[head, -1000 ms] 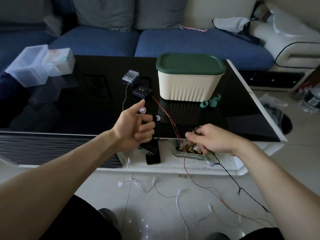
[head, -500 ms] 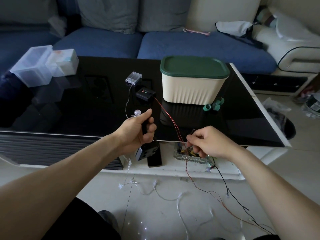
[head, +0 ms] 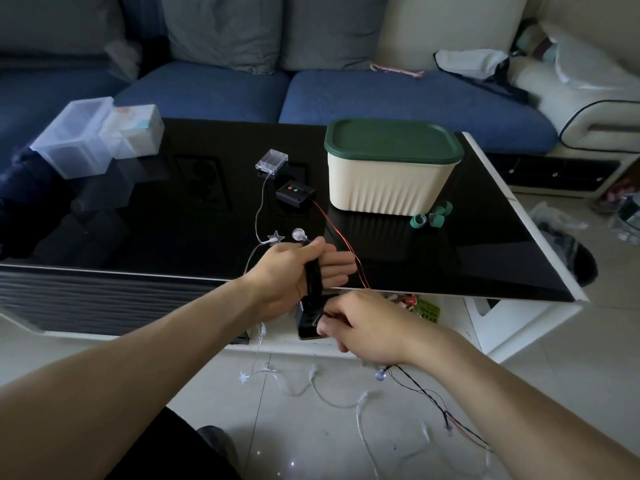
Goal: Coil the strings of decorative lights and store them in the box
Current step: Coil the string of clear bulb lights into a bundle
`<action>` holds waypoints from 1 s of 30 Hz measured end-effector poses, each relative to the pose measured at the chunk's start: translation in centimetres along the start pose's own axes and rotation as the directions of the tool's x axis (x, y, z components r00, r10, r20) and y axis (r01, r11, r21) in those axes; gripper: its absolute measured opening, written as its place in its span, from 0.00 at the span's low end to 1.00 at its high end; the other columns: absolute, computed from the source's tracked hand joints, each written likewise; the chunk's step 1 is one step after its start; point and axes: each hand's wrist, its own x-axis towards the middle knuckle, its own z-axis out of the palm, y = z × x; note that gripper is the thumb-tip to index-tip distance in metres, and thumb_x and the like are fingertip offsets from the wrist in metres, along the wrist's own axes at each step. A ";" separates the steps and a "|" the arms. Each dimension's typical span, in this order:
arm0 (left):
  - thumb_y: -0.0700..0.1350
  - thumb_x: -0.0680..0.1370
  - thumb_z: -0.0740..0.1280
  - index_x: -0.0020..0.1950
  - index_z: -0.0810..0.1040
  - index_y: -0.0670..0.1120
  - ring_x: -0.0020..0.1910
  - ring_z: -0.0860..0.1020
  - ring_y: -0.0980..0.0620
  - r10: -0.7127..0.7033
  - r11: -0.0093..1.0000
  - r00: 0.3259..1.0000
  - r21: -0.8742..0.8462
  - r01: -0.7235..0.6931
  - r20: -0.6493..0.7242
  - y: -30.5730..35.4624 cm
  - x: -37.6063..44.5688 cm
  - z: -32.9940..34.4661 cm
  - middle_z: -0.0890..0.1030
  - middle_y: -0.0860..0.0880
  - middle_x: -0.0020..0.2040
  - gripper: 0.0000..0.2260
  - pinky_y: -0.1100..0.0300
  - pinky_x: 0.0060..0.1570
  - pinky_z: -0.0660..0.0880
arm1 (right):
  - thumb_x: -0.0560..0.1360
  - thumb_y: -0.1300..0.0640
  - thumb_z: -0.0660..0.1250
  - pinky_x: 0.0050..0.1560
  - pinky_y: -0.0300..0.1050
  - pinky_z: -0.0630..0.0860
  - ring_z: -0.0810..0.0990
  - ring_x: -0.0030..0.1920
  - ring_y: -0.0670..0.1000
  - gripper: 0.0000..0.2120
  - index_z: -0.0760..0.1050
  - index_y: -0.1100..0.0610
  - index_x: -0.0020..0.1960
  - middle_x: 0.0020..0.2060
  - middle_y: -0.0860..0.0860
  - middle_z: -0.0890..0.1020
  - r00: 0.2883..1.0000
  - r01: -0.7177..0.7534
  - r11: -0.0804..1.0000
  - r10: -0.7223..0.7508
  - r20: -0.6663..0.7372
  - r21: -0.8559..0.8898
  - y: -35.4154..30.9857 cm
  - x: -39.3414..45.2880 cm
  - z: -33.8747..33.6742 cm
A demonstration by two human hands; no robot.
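Observation:
My left hand (head: 291, 271) holds a dark coil of the black light string (head: 313, 282) wound around it, a round bulb (head: 298, 234) sticking out at the top. Just below it, my right hand (head: 363, 329) pinches the same string, whose tail (head: 420, 389) trails to the floor. A red wire (head: 341, 239) runs from the black battery box (head: 295, 194) to the table's front edge. A clear star string (head: 276, 238) leads from a clear battery box (head: 272, 161) and hangs down to the floor (head: 298, 388). The cream storage box (head: 388, 188) stands closed under its green lid (head: 393, 140).
Green rings (head: 431, 218) lie beside the box on the black glass table (head: 156, 220). Clear plastic containers (head: 93, 140) sit at the table's far left. A phone (head: 306, 329) lies on the lower white shelf. A blue sofa (head: 381, 95) is behind.
My right hand moved left and came in under my left hand with the black string. My left hand shifted a little toward the table edge, and the coil on it looks thicker.

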 end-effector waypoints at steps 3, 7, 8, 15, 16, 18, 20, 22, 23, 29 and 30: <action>0.45 0.84 0.58 0.61 0.74 0.32 0.49 0.84 0.44 -0.057 0.983 0.998 0.175 0.056 -0.001 -0.6 0.0 -0.1 0.84 0.38 0.51 0.16 0.54 0.47 0.82 | 0.82 0.56 0.64 0.36 0.38 0.72 0.78 0.34 0.41 0.11 0.78 0.51 0.40 0.33 0.40 0.78 0.996 0.056 0.998 -0.053 -0.073 0.032 -0.2 -0.3 -0.6; 0.46 0.83 0.60 0.43 0.78 0.35 0.34 0.82 0.49 -0.180 0.890 0.980 0.440 0.124 0.088 -1.2 -0.7 0.5 0.81 0.42 0.36 0.17 0.58 0.35 0.78 | 0.76 0.52 0.73 0.34 0.37 0.74 0.78 0.30 0.40 0.06 0.83 0.49 0.40 0.28 0.43 0.80 0.973 0.065 0.997 -0.052 -0.224 0.048 0.6 -0.8 -1.8; 0.47 0.84 0.59 0.44 0.78 0.35 0.34 0.82 0.48 -0.248 0.874 0.960 0.457 0.166 0.126 -1.3 -1.0 0.7 0.82 0.41 0.36 0.18 0.59 0.34 0.79 | 0.73 0.50 0.75 0.35 0.40 0.76 0.79 0.30 0.42 0.06 0.84 0.49 0.38 0.29 0.45 0.82 0.966 0.066 0.996 -0.051 -0.254 0.054 0.9 -0.8 -2.0; 0.54 0.84 0.52 0.44 0.78 0.37 0.18 0.67 0.51 -0.414 0.733 0.882 0.658 0.176 0.226 -1.4 -0.7 0.4 0.75 0.43 0.25 0.25 0.57 0.29 0.60 | 0.61 0.47 0.84 0.27 0.38 0.71 0.74 0.25 0.43 0.14 0.82 0.53 0.35 0.26 0.48 0.81 0.950 0.045 0.976 0.023 -0.311 0.211 2.4 -1.3 -3.4; 0.55 0.84 0.52 0.40 0.77 0.39 0.17 0.63 0.52 -0.436 0.726 0.869 0.661 0.188 0.232 -1.4 -0.7 0.4 0.69 0.46 0.21 0.25 0.56 0.28 0.57 | 0.61 0.47 0.84 0.27 0.40 0.73 0.74 0.25 0.44 0.15 0.82 0.54 0.37 0.26 0.49 0.81 0.958 0.038 0.965 0.038 -0.285 0.258 2.6 -1.2 -3.4; 0.56 0.83 0.54 0.33 0.71 0.43 0.16 0.59 0.53 -0.469 0.734 0.848 0.644 0.217 0.249 -1.3 -0.6 0.5 0.62 0.49 0.19 0.24 0.58 0.24 0.52 | 0.62 0.47 0.83 0.31 0.42 0.74 0.75 0.28 0.45 0.14 0.82 0.54 0.39 0.28 0.49 0.81 0.975 0.038 0.941 0.039 -0.219 0.336 3.1 -1.0 -3.3; 0.58 0.80 0.57 0.29 0.65 0.46 0.15 0.57 0.54 -0.482 0.751 0.843 0.608 0.256 0.239 -1.2 -0.5 0.4 0.59 0.50 0.19 0.24 0.59 0.22 0.47 | 0.64 0.47 0.80 0.34 0.47 0.73 0.75 0.31 0.51 0.14 0.82 0.55 0.41 0.31 0.54 0.80 0.986 0.041 0.901 0.034 -0.165 0.432 3.7 -0.7 -3.1; 0.59 0.78 0.59 0.28 0.62 0.48 0.15 0.56 0.55 -0.478 0.797 0.851 0.516 0.315 0.218 -1.0 -0.4 0.1 0.58 0.50 0.18 0.23 0.59 0.22 0.46 | 0.67 0.47 0.77 0.34 0.48 0.74 0.75 0.32 0.54 0.15 0.82 0.58 0.43 0.34 0.59 0.80 0.987 0.040 0.869 0.043 -0.155 0.493 4.2 -0.6 -3.1; 0.58 0.79 0.59 0.27 0.61 0.49 0.15 0.55 0.54 -0.464 0.826 0.861 0.455 0.334 0.209 -0.9 -0.3 -0.1 0.58 0.50 0.18 0.23 0.60 0.22 0.46 | 0.70 0.48 0.75 0.33 0.47 0.75 0.75 0.31 0.53 0.15 0.81 0.60 0.44 0.34 0.60 0.80 0.986 0.039 0.865 0.048 -0.160 0.500 4.4 -0.6 -3.3; 0.55 0.82 0.57 0.28 0.59 0.49 0.16 0.55 0.54 -0.308 0.936 0.940 0.221 0.273 0.146 -0.7 0.0 -0.8 0.59 0.50 0.18 0.23 0.59 0.25 0.48 | 0.78 0.48 0.68 0.34 0.45 0.75 0.75 0.30 0.49 0.16 0.80 0.60 0.42 0.31 0.53 0.78 0.982 0.002 0.882 0.087 -0.166 0.471 4.4 -0.3 -2.7; 0.55 0.82 0.56 0.28 0.60 0.50 0.16 0.56 0.54 -0.283 0.949 0.950 0.182 0.257 0.135 -0.7 0.0 -0.6 0.60 0.50 0.19 0.23 0.59 0.26 0.48 | 0.79 0.47 0.67 0.34 0.44 0.71 0.73 0.31 0.50 0.17 0.80 0.61 0.42 0.31 0.53 0.77 0.978 0.006 0.902 0.084 -0.189 0.432 4.2 -0.1 -2.4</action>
